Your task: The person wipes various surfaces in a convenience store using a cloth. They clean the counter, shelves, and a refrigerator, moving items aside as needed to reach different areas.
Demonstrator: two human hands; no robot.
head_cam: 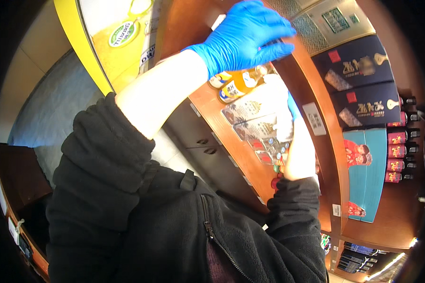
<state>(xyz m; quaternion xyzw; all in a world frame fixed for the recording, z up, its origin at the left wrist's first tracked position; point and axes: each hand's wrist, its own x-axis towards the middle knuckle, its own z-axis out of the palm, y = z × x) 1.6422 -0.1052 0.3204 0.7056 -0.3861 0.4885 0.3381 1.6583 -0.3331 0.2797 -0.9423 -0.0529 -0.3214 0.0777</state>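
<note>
My left hand [248, 37], in a blue glove, reaches over the wooden shelf. Its thumb and fingers are curved with a gap between them; whether they hold anything is hidden. Below it, bottles of orange drink [238, 87] stand on the shelf. My right hand [292, 106] shows only as a strip of blue glove at a bunched white cloth [282, 102], which it appears to grip. The cloth is overexposed and partly covers flat pale printed packs [256, 125]. Small clear bottles [278, 145] stand near my right forearm.
An upper wooden shelf edge [326, 106] bears labels beside my right arm. Beyond it stand dark gift boxes [364, 104], a turquoise box [366, 177] and several pink-labelled bottles [396, 150]. Dark cabinet doors [198, 138] lie below. A yellow-framed beer display [124, 39] is at the upper left.
</note>
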